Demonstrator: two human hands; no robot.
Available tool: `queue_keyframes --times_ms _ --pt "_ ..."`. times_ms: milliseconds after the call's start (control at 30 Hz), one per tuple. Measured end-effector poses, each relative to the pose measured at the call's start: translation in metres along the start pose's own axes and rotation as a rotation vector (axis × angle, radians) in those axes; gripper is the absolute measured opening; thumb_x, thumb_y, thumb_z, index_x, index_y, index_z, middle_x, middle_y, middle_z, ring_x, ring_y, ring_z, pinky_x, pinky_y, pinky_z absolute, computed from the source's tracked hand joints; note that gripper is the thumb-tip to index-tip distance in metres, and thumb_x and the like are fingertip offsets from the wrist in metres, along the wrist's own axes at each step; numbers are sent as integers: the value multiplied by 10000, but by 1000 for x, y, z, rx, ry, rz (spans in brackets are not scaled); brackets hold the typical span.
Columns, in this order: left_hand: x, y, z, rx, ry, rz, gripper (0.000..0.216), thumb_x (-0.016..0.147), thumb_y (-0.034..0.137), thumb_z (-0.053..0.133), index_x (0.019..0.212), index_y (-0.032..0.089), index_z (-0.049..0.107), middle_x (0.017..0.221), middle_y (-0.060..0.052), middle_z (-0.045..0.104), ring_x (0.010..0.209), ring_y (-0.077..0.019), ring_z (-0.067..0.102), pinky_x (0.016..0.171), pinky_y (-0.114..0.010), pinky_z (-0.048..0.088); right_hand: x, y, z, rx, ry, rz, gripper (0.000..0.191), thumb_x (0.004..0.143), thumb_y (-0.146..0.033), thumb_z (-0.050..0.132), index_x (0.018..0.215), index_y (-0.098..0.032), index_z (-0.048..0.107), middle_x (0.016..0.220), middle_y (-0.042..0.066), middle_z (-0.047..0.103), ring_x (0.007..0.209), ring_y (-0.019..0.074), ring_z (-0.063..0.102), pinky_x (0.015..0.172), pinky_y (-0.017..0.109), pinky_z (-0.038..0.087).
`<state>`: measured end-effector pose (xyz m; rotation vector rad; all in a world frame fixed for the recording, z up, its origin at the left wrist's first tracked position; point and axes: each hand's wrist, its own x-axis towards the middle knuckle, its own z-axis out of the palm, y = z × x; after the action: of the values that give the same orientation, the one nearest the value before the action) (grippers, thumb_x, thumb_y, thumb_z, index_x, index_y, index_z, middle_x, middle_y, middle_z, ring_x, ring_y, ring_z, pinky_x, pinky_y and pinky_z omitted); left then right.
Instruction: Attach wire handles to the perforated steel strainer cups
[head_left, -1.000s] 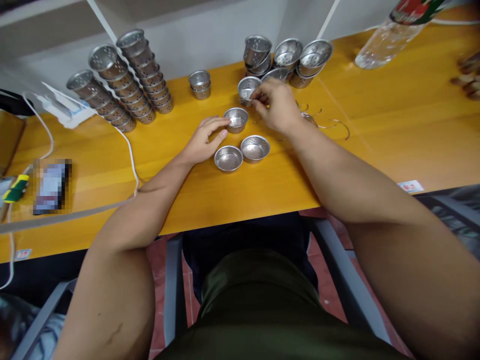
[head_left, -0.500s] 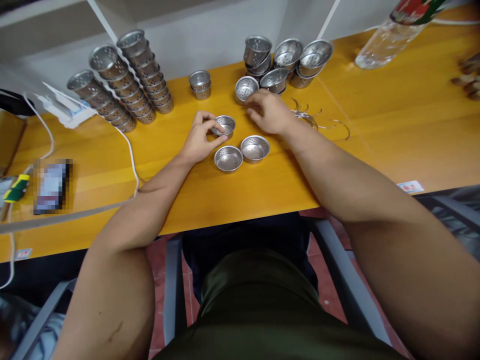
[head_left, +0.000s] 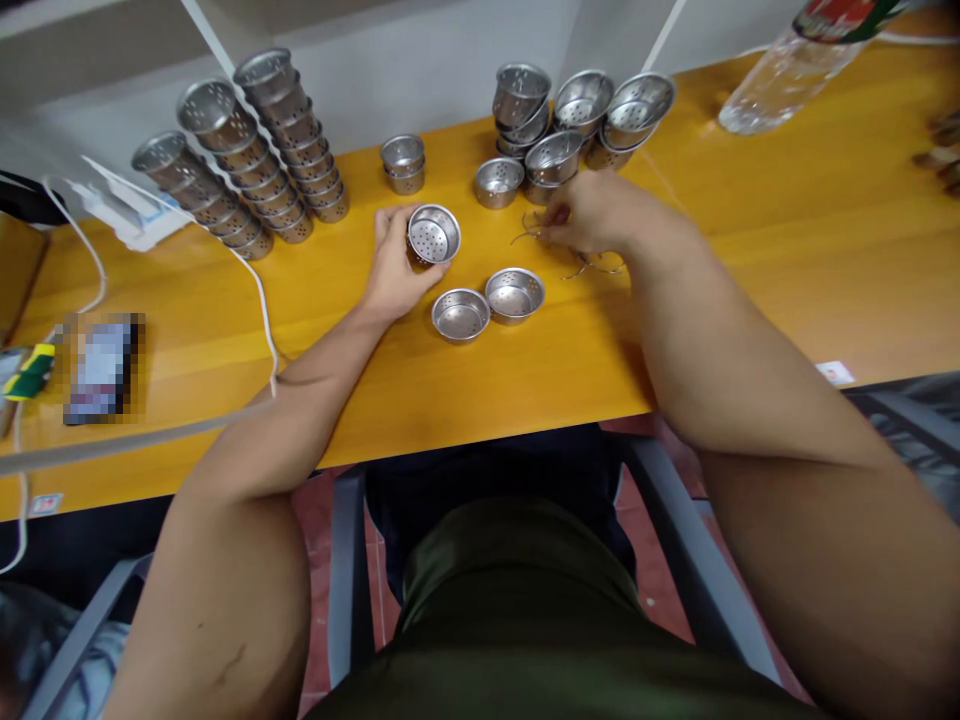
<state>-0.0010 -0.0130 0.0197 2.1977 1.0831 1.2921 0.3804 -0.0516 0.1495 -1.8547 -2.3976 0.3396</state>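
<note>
My left hand [head_left: 399, 262] is closed round a small perforated metal cup [head_left: 434, 236], tilted so its holed bottom faces me. Just in front of it, two shallow metal cups, a left one [head_left: 460, 316] and a right one [head_left: 515, 295], stand side by side on the table. My right hand [head_left: 589, 212] pinches among a bunch of thin curved metal wires [head_left: 534, 230]; how many are between the fingers I cannot make out. More wires [head_left: 592, 266] lie under that hand. Beyond it sits a single perforated cup [head_left: 499, 183].
Tall stacks of perforated cups [head_left: 289, 130] lean at the back left, with a short stack [head_left: 403, 163] beside them. More cups [head_left: 585, 105] cluster at the back right, near a clear bottle [head_left: 780, 80]. A phone [head_left: 103, 368] and a white cable [head_left: 262, 310] lie on the left.
My left hand has lifted and tilted its cup. From beside the single cup, my right hand has moved right and closed on the wires. The single cup now stands free of it.
</note>
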Motion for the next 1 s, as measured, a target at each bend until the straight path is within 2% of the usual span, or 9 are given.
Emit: queue_keyframes --times_ms 67,100,200,267,367,500,633,800,1000 --pt "0 3 0 11 7 16 1015 914 721 1172 1698 323 665 1736 -178 683 1799 -500 608 1657 -734 394 14 13 15 -5 2 -1 17 1129 -151 944 1129 -134 942 1176 236 951 973 314 802 943 467 620" --pt "0 3 0 10 3 20 1014 917 726 1167 1700 327 662 1743 -179 684 1801 -502 605 1653 -736 400 24 22 25 9 10 -10 83 1123 -182 970 1060 -174 916 1110 194 938 971 312 800 976 479 641" --pt "-1 2 0 -2 -25 43 1039 914 763 1153 1711 323 652 1762 -189 674 1807 -504 599 1655 -735 391 54 54 57 210 164 -191 653 1057 -643 1142 717 -319 688 627 19 601 820 262 634 1141 565 667" --pt "0 0 0 -14 -37 59 1058 916 789 1141 1721 318 643 1771 -194 669 1809 -502 597 1662 -731 379 66 71 70 241 158 -297 790 1007 -877 1104 679 -335 631 589 13 513 819 256 598 1163 572 663" --pt "1 -2 0 -35 -29 68 1062 931 817 1121 1732 320 632 1782 -195 671 1811 -500 603 1663 -731 375 63 78 68 297 182 -350 746 982 -915 1084 770 -326 679 674 37 587 910 284 654 1141 556 663" --pt "2 2 2 -37 -11 58 1059 945 876 1087 1733 343 622 1790 -179 704 1788 -488 648 1632 -722 438 37 52 48 610 273 -439 585 989 -853 1087 1110 -337 839 949 73 812 987 312 707 1104 605 670" --pt "0 12 5 -73 -34 43 1038 965 930 1039 1720 337 644 1779 -174 743 1747 -466 701 1565 -691 539 23 11 43 869 259 -458 849 939 -1029 996 1419 -339 878 1020 97 852 1093 372 785 1097 693 645" --pt "-4 25 6 -136 -83 15 1004 977 882 1063 1710 318 673 1754 -178 766 1769 -476 701 1540 -697 577 18 -21 49 899 275 -436 1010 955 -1227 745 1462 -370 918 926 94 825 1115 403 791 1061 728 658" --pt "-3 31 9 -214 -128 -34 1096 957 925 1069 1774 365 598 1838 -172 715 1807 -465 703 1537 -694 603 3 -50 50 782 431 -421 905 1030 -1198 699 1237 -347 925 1081 142 902 975 379 788 963 686 708"
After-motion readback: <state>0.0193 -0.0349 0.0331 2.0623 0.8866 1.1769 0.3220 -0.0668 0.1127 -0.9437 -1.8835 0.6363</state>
